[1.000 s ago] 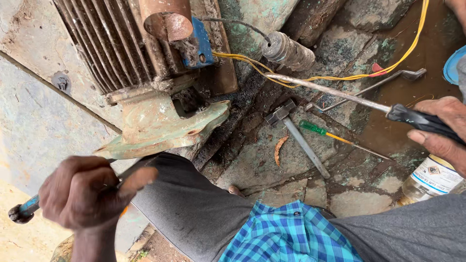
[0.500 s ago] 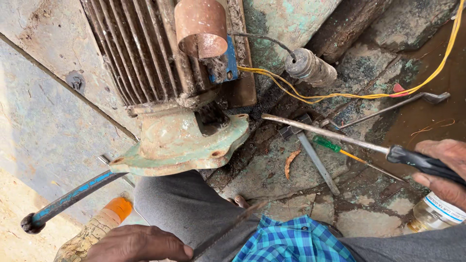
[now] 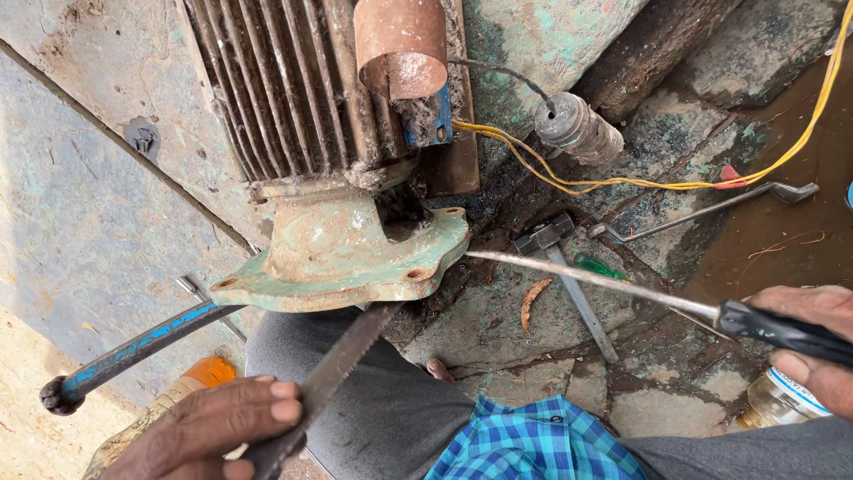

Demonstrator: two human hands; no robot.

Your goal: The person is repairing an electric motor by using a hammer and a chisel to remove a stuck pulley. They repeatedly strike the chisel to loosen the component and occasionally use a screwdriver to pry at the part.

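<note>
The long screwdriver (image 3: 613,286) lay nearly level, its tip at the edge of the green flange (image 3: 351,258) of the rusty finned motor (image 3: 293,89), its black handle wrapped firmly in the right hand (image 3: 813,342) at the frame's right edge. At lower left, the left hand (image 3: 213,431) curled around a toothed saw blade (image 3: 333,373), which slanted up toward the flange over the grey-trousered knee (image 3: 391,400). A hammer (image 3: 560,267) lay on the wet stone nearby.
</note>
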